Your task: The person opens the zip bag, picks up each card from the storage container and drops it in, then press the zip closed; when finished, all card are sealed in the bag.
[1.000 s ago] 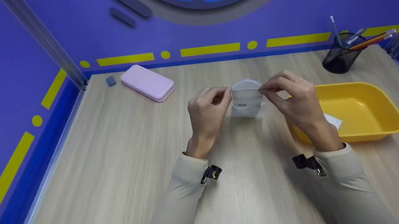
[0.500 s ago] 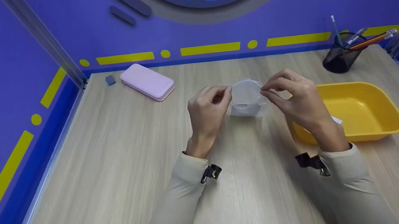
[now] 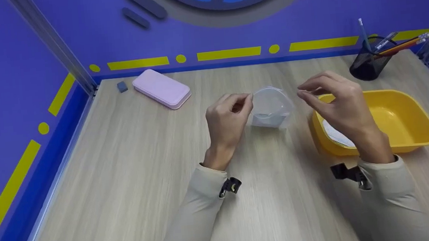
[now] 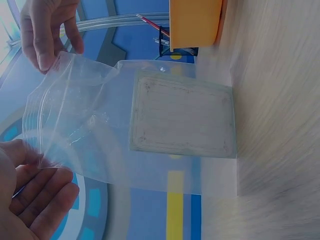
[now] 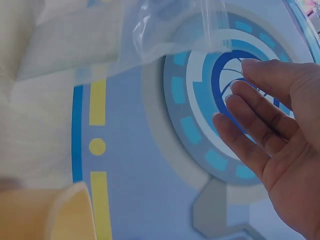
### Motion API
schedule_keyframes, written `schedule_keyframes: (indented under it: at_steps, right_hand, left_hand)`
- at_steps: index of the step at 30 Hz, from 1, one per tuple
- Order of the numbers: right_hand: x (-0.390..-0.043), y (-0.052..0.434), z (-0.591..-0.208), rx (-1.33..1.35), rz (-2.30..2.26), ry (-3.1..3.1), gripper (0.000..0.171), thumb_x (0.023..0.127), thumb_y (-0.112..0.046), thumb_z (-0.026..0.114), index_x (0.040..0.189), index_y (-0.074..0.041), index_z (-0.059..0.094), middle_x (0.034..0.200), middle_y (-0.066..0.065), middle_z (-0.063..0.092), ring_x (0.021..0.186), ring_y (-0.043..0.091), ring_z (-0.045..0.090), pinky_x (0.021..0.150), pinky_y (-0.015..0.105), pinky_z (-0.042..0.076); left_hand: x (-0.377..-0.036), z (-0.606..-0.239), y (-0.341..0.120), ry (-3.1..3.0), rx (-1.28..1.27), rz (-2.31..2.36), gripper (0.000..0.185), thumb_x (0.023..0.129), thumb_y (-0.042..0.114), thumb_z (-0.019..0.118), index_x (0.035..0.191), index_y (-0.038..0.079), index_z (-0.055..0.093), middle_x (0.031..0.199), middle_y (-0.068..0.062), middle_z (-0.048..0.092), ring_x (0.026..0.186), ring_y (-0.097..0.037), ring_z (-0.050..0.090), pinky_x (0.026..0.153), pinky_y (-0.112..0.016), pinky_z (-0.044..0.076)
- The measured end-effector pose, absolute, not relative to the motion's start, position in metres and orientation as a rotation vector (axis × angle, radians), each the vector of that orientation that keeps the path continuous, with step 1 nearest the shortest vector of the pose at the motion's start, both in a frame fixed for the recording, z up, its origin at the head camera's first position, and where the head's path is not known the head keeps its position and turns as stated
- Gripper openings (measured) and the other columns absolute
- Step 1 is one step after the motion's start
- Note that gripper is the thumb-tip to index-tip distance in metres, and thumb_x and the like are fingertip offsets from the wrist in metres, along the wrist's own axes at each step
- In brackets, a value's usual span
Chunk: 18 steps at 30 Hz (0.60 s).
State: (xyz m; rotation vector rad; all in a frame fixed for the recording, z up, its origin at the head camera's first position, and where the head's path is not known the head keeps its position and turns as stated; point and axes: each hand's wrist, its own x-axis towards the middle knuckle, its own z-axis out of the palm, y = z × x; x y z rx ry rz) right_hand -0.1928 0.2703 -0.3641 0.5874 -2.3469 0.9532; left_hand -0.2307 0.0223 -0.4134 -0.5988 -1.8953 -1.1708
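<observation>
Item: clear zip bag (image 3: pixel 271 105) with a flat white card inside, held upright above the surface (image 3: pixel 126 175), beside the yellow tray (image 3: pixel 413 126). My left hand (image 3: pixel 228 117) pinches its top corner; my right hand (image 3: pixel 333 104) hovers apart, fingers relaxed, gripping nothing. I judge it light, limp and slippery; best pinched at the stiffer zip edge.

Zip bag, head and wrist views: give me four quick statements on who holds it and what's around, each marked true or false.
1. The left hand pinches the clear zip bag at its top corner. True.
2. The right hand grips the bag too. False: it is off the bag, fingers relaxed.
3. The bag is empty. False: a flat pale card sits inside.
4. A yellow tray sits beside the right hand. True.
</observation>
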Motion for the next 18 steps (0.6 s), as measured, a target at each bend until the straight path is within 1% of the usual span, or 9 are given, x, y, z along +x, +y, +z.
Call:
schedule_keyframes:
  at_steps: [4,11,15,18]
  right_hand:
    - [-0.195,0.284,-0.369,0.538,0.961,-2.374,0.016,0.095,-0.003,0.080,0.110,-0.002,0.079,0.107,0.004,0.074,0.097,0.000,0.063,0.088,0.010,0.050]
    - [-0.202,0.310,-0.382,0.461,0.977,-2.434,0.016,0.094,0.000,0.079,0.110,-0.001,0.079,0.106,0.007,0.074,0.096,-0.002,0.061,0.085,0.007,0.049]
    - [-0.203,0.324,-0.392,0.378,0.975,-2.506,0.016,0.096,-0.004,0.079,0.112,-0.001,0.078,0.107,0.010,0.073,0.096,-0.003,0.059,0.085,0.004,0.047]
    - [-0.203,0.334,-0.399,0.296,0.986,-2.570,0.019,0.099,-0.009,0.077,0.116,-0.001,0.076,0.110,0.013,0.072,0.097,-0.002,0.057,0.086,0.003,0.044]
  left_hand:
    - [-0.231,-0.413,0.023,-1.894,-0.604,-1.167,0.006,0.092,0.004,0.080,0.087,0.001,0.082,0.080,-0.005,0.075,0.068,-0.014,0.071,0.066,-0.021,0.057]
    - [-0.230,-0.414,0.022,-1.892,-0.607,-1.155,0.007,0.092,0.004,0.080,0.087,0.001,0.081,0.079,-0.005,0.075,0.067,-0.014,0.070,0.065,-0.021,0.057]
    - [-0.230,-0.414,0.023,-1.888,-0.606,-1.153,0.007,0.092,0.004,0.080,0.086,0.001,0.081,0.078,-0.005,0.074,0.066,-0.014,0.070,0.065,-0.020,0.057]
    - [-0.230,-0.414,0.023,-1.885,-0.605,-1.157,0.006,0.092,0.003,0.080,0.086,0.001,0.081,0.078,-0.005,0.074,0.066,-0.014,0.070,0.065,-0.020,0.057]
